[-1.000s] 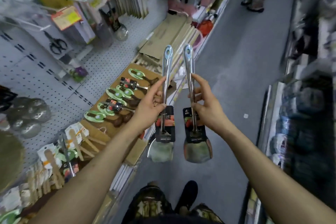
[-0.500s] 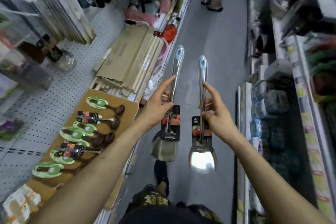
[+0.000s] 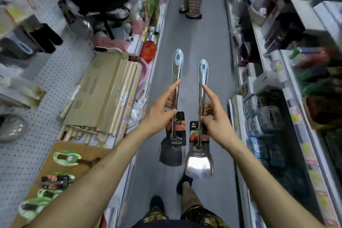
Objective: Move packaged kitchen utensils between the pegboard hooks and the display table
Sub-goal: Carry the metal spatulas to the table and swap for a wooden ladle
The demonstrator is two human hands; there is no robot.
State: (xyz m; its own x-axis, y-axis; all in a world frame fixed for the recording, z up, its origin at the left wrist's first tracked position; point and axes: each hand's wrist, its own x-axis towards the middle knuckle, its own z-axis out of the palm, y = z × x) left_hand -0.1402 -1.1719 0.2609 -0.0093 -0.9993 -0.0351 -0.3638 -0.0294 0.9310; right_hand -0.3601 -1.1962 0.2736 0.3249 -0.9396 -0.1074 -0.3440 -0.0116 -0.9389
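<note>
Gripping upright: I saw left hand (image 3: 159,114) clamped on left spatula (image 3: 174,113) | right hand (image 3: 214,122) clamped on right spatula (image 3: 200,116), at 3 o'clock | forefingers extended along handles

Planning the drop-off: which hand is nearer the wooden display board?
Left. The left hand is over the aisle just right of the wooden display board; the right hand is farther right.
</note>
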